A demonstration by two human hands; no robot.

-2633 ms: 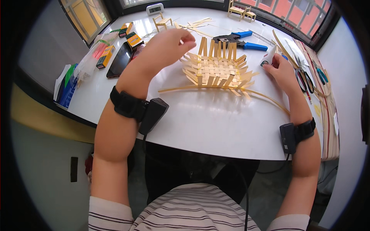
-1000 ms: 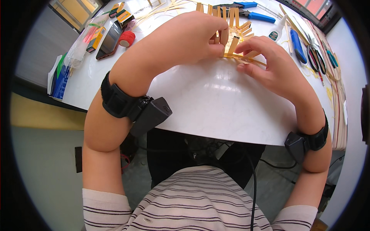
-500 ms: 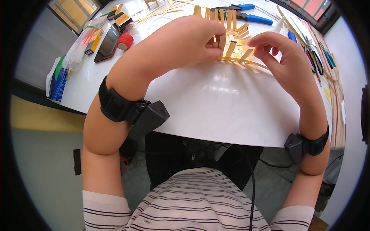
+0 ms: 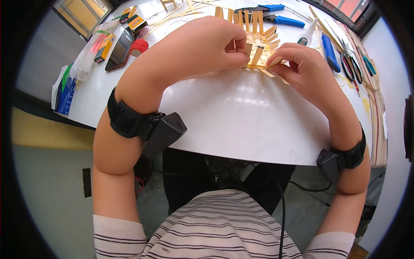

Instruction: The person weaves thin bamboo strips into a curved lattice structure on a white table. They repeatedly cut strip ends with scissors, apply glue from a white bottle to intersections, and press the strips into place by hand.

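Note:
A small basket woven from pale bamboo strips (image 4: 258, 42) stands on the white table, several strip ends sticking up round its edge. At its near left corner, the fingers of my left hand (image 4: 226, 45) are closed on an upright strip. My right hand (image 4: 299, 67) pinches the near right part, thumb and forefinger on a strip at the edge. One upright strip (image 4: 257, 55) shows between the two hands, and a few ends poke out toward me below. My left hand and wrist hide the basket's left side.
Beyond the basket lie blue-handled pliers (image 4: 289, 20) and loose bamboo strips (image 4: 172, 21). A glue bottle (image 4: 308, 33), a blue tube-shaped thing (image 4: 330, 54) and scissors (image 4: 351, 67) are at the right. To the left are red thread (image 4: 139, 46), a phone (image 4: 120, 49) and small yellow boxes (image 4: 105, 47).
My right hand has moved left onto the basket's near edge and closed on a strip there. The glue bottle and the blue thing now show more. My left hand has shifted slightly left.

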